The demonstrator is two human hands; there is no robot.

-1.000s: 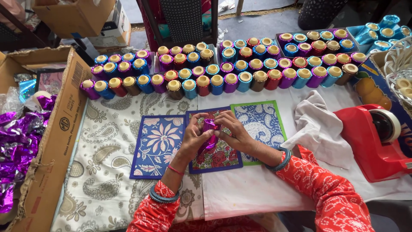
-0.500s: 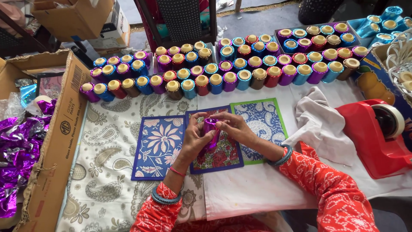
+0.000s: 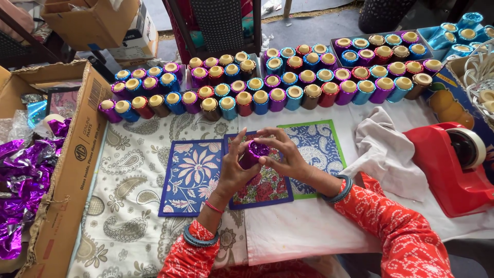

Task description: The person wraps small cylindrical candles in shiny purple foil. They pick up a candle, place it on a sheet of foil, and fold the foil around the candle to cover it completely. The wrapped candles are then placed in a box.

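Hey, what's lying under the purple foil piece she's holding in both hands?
Under the purple foil piece lies a floral card with a dark blue border, on the patterned cloth. Both hands cover part of the card, so its upper edge is hidden.

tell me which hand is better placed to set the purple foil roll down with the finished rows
Probably the right hand: it arches over the purple foil roll on the side nearer the rows, while the left hand cradles it from below.
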